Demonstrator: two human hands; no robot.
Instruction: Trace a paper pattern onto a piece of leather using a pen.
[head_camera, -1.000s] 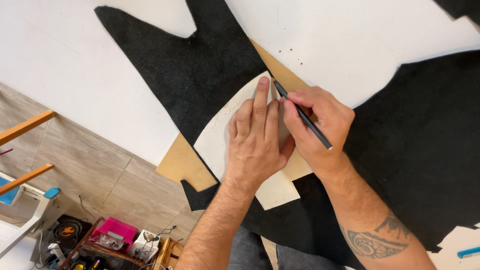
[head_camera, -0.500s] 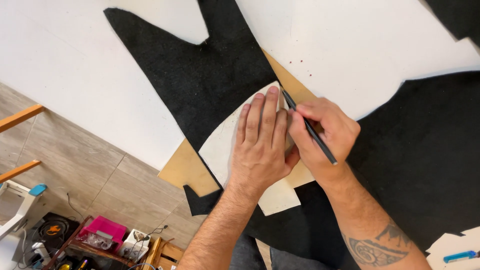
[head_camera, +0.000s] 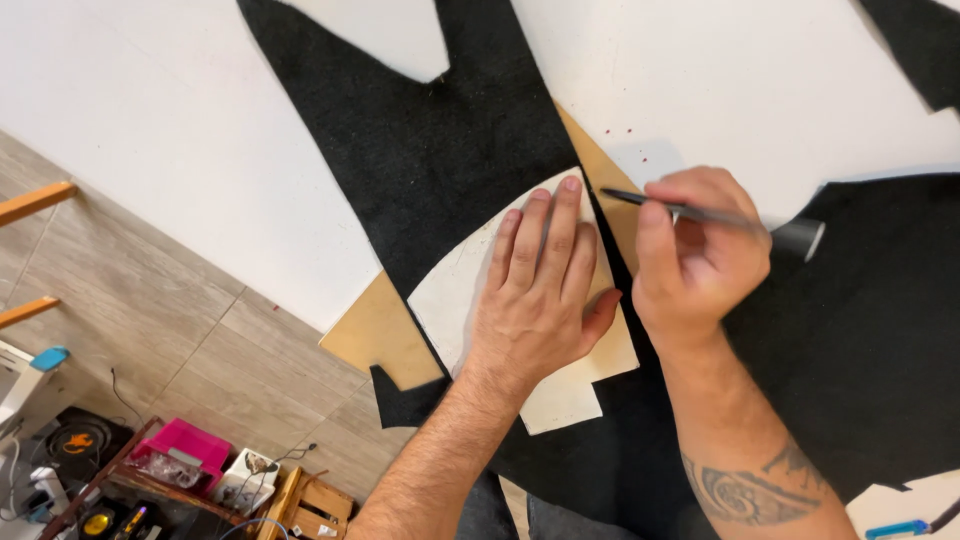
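Left hand (head_camera: 540, 290) presses a white paper pattern (head_camera: 470, 300) flat on black fabric (head_camera: 420, 150); right hand (head_camera: 695, 255) holds a dark pen (head_camera: 720, 215) beside it.

Bare forearms, no sleeves — dark tattoo (head_camera: 745, 490) on right.

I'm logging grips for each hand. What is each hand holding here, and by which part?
The right hand grips a dark pen-like tool around its middle, tip toward the white template. The left hand holds nothing; it presses flat on that template.
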